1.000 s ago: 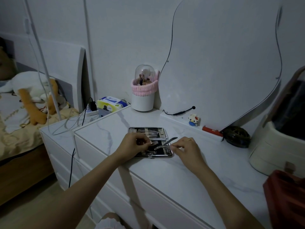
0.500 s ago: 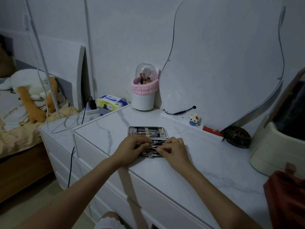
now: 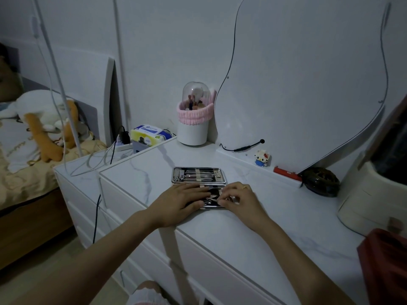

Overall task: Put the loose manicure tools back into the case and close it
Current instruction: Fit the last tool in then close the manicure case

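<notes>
**Both hands on the near half of the open case**

While the case (image 3: 198,175) lies open on the white marble bench (image 3: 275,221), you have both hands over its near half, and its far half stays uncovered behind them. In the far half a row of metal tools (image 3: 198,174) sits under the pale straps, side by side. Your left hand (image 3: 178,203) lies flat, palm down, on the left part of the near half; its grip is spread, the fingers are stretched out and hold nothing that I can see. Your right hand (image 3: 239,200) is on the right part, with a ring on one finger. Its fingertips (image 3: 222,202) are pressed together around a thin metal tool (image 3: 211,197) which lies across the dark lining, but the picture is dim here and I cannot tell which tool it is, or if it is already under a strap.

Behind the case, near the wall, you see a white brush holder (image 3: 193,128) with a pink band and a clear dome. To the right of it a curved mirror (image 3: 308,84) leans on the wall, and in front of the mirror stand a small block figure (image 3: 262,157) and a red object (image 3: 286,173). A dark round object (image 3: 319,181) lies further right, beside a cream box (image 3: 372,199).
</notes>
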